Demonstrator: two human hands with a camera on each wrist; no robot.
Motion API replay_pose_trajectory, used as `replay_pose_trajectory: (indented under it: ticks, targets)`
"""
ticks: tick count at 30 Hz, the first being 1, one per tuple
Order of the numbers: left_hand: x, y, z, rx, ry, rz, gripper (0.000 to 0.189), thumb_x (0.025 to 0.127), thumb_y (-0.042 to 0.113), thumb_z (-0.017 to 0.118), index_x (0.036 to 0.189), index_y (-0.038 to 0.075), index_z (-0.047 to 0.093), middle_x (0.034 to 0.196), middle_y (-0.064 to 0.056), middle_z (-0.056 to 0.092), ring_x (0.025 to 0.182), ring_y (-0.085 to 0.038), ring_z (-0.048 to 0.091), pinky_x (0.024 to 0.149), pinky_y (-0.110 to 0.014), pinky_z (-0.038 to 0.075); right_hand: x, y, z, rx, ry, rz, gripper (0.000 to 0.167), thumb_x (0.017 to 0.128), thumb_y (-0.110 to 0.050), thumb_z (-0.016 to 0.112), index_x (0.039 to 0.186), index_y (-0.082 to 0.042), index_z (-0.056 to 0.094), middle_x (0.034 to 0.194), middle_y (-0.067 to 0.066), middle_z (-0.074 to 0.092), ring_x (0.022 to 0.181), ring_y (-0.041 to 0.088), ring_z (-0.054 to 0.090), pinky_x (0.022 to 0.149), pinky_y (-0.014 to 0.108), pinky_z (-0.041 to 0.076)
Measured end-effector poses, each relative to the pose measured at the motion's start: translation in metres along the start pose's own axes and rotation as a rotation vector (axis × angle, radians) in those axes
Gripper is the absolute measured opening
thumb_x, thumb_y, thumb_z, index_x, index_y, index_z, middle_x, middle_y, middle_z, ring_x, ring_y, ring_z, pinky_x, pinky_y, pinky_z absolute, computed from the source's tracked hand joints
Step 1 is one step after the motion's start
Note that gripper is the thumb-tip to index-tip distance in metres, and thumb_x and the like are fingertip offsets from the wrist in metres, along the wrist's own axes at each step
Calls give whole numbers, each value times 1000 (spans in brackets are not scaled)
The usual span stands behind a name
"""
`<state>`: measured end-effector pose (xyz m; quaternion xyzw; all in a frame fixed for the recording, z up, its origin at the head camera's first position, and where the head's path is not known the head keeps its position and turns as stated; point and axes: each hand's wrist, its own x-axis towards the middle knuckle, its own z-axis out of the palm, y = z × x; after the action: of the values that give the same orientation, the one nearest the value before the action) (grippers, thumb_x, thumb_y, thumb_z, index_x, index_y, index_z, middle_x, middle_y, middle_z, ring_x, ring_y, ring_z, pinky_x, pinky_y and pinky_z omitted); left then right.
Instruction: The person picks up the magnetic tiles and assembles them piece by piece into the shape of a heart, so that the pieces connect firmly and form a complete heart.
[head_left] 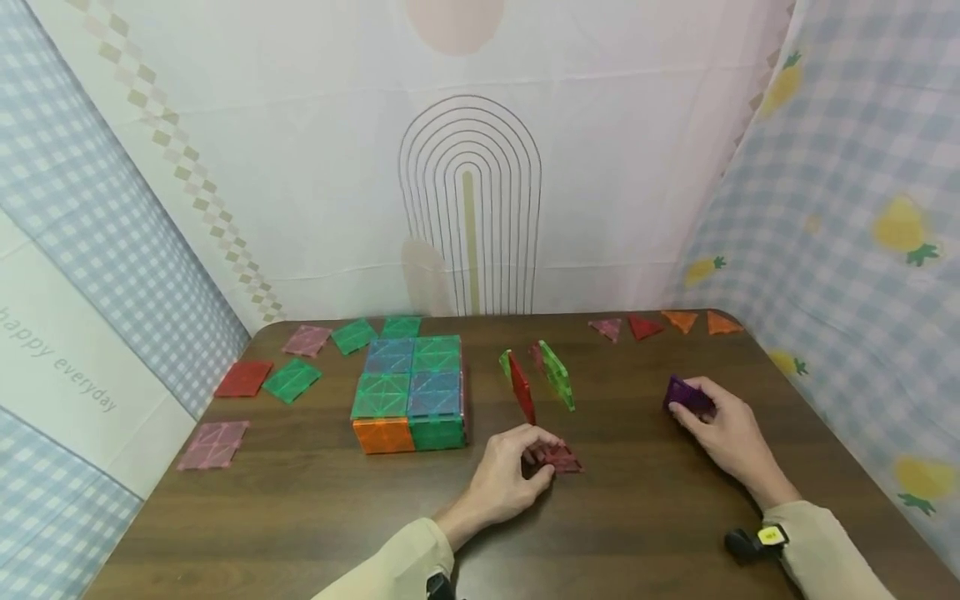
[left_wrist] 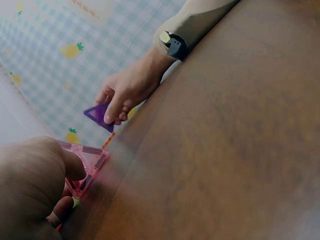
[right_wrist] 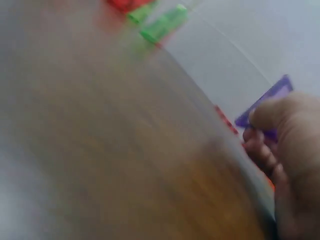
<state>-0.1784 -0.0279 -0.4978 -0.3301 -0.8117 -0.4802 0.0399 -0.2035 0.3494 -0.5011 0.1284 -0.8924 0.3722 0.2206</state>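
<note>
Squares (head_left: 213, 447) at left: six loose tiles lie flat on our wooden table (head_left: 285, 517), pink nearest us, then red, green, another pink and two more greens, the last just behind the box.
Box (head_left: 408, 396): square tiles join in a block, its top checkered blue and green, its front orange beside green.
Left hand (head_left: 510, 471): our fingers curl narrow, pinching a pink triangle (head_left: 562, 458) just right of the box; we cannot tell whether its edge touches wood.
Upright tiles (head_left: 557, 375): red and lime pieces stand on edge beyond that hand, a pink one partly hidden behind.
Back row (head_left: 645, 327): four triangles, pink, red, orange and orange, lie near the rear edge.
Right hand (head_left: 723, 425): thumb and fingers pinch a purple triangle (head_left: 678, 393), tilted up, well apart from our left hand, at the table's right side.
</note>
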Motion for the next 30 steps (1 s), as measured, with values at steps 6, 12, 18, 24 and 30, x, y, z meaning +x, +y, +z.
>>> replay_pose_trajectory:
  ticks: [6, 12, 18, 24, 30]
  targets:
    - [0, 0, 1, 0, 11, -6, 28, 95, 2, 81, 121, 13, 79, 107, 1, 76, 91, -6, 68, 82, -18, 59, -10, -28, 17, 351, -209, 79, 16, 104, -4, 79, 119, -6, 75, 102, 10, 75, 74, 11, 69, 61, 27, 59]
    - [1, 0, 2, 16, 33, 3, 23, 96, 4, 82, 118, 11, 79, 104, 1, 76, 89, -5, 68, 80, -18, 59, -19, -60, 36, 514, -364, 25, 16, 105, -3, 76, 119, -9, 76, 108, 13, 74, 76, 18, 70, 61, 33, 60]
    - [1, -1, 1, 11, 28, -7, 19, 97, 6, 83, 114, 12, 79, 101, 0, 76, 88, -4, 66, 80, -18, 58, -27, -80, 53, 572, -409, 9, 16, 104, -2, 76, 118, -10, 74, 111, 15, 74, 87, 18, 75, 69, 32, 64]
    - [1, 0, 1, 4, 21, -12, 17, 96, 6, 84, 110, 14, 79, 102, 1, 76, 88, -3, 66, 81, -19, 59, -29, -88, 59, 581, -415, 1, 15, 107, -5, 74, 120, -10, 76, 116, 13, 75, 99, 19, 77, 80, 32, 66]
    - [1, 2, 1, 1, 18, -14, 18, 96, 5, 84, 109, 16, 79, 101, 5, 74, 88, -2, 66, 81, -19, 59, -30, -87, 57, 570, -424, -18, 27, 105, -2, 76, 130, -11, 72, 119, 13, 74, 92, 16, 72, 77, 30, 63]
